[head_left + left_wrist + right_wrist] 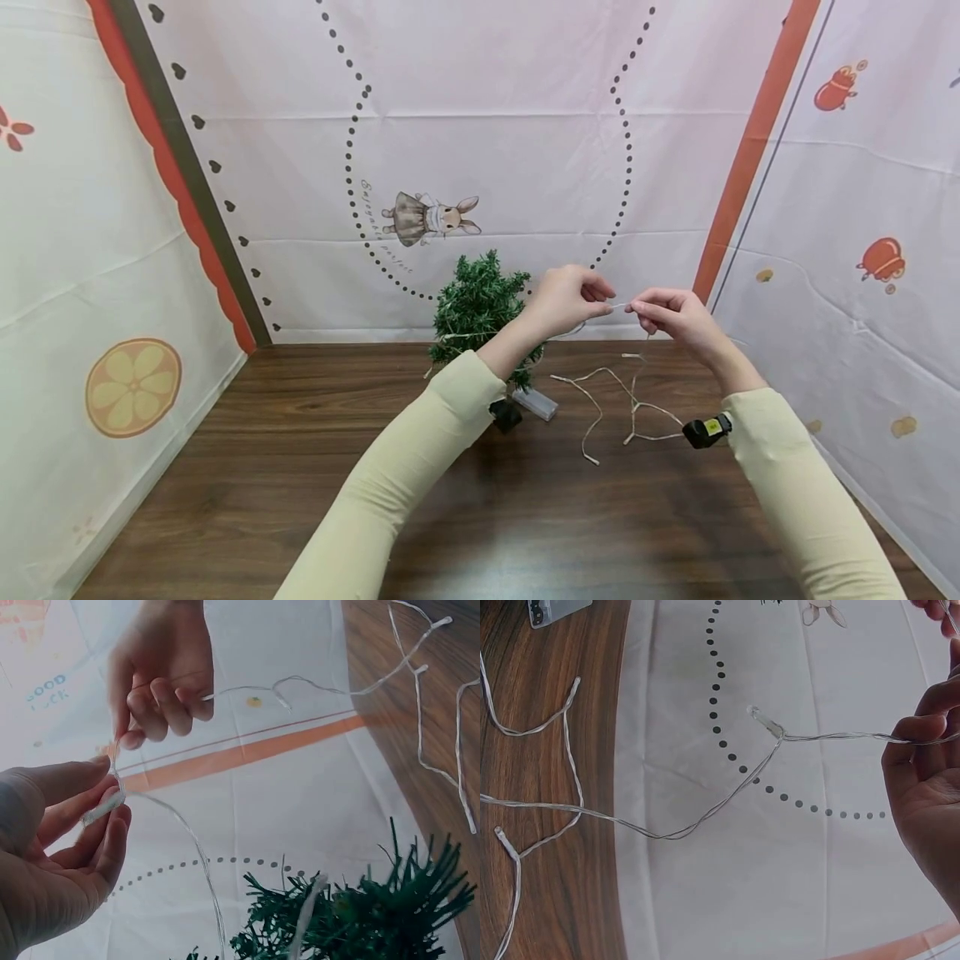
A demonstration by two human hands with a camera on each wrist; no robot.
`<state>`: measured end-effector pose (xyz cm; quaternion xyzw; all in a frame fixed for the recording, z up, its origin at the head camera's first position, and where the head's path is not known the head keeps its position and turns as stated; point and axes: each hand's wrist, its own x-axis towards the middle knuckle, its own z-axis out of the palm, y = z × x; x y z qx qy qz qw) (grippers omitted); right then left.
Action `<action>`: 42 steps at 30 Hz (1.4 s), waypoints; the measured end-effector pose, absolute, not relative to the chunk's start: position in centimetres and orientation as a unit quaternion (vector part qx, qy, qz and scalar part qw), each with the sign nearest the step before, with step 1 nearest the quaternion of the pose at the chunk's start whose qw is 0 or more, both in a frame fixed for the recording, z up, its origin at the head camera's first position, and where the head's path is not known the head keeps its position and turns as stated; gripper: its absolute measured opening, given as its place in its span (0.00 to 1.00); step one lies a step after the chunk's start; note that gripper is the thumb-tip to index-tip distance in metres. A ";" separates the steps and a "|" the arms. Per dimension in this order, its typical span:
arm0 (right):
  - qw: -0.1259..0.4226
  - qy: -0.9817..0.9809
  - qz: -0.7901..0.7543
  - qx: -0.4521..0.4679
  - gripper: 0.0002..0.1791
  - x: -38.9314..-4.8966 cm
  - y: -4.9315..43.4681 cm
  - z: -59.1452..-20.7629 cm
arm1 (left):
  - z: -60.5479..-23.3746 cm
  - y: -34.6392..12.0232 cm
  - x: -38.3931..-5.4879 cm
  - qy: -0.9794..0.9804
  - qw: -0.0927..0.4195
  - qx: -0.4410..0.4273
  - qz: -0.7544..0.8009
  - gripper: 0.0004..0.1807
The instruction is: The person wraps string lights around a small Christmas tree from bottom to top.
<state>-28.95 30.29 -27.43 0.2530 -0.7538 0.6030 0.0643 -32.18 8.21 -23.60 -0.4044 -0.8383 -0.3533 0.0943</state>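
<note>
A strand of fairy lights [633, 406] with clear wire and small bulbs runs from a small green artificial tree [480, 304] to both hands. My left hand [566, 296] is to the right of the treetop and pinches the wire by a bulb [105, 808] between thumb and fingers. Just right of it, my right hand [678, 321] pinches the same wire, with a short stretch between the two. From the curled fingers of the right hand [930, 769] the wire hangs towards the table, with another bulb [766, 722] on it. Part of the tree is hidden behind the left forearm.
A clear battery box [536, 403] lies on the brown wooden table [525, 517] at the tree's base. The loose end of the strand spreads over the table to the right. Printed white cloth [487, 158] hangs behind and at both sides.
</note>
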 end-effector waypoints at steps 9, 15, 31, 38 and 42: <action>0.070 -0.776 0.568 0.264 0.10 -29.2 29.6 -27.2 | -23.3 8.7 -32.4 -0.848 0.073 -0.394 -0.347 0.04; 0.071 -0.790 0.548 0.265 0.12 -29.3 29.5 -27.1 | -23.3 8.5 -32.4 -0.845 0.068 -0.389 -0.361 0.02; 0.071 -0.750 0.604 0.261 0.09 -29.4 30.4 -27.8 | -22.6 7.0 -32.6 -0.834 0.050 -0.348 -0.425 0.03; 0.054 -0.739 0.615 0.269 0.10 -29.4 31.0 -27.9 | -21.0 5.3 -32.5 -0.830 0.015 -0.325 -0.454 0.02; 0.034 -0.734 0.618 0.279 0.09 -29.5 31.0 -27.8 | -20.5 4.7 -32.6 -0.831 0.003 -0.316 -0.457 0.02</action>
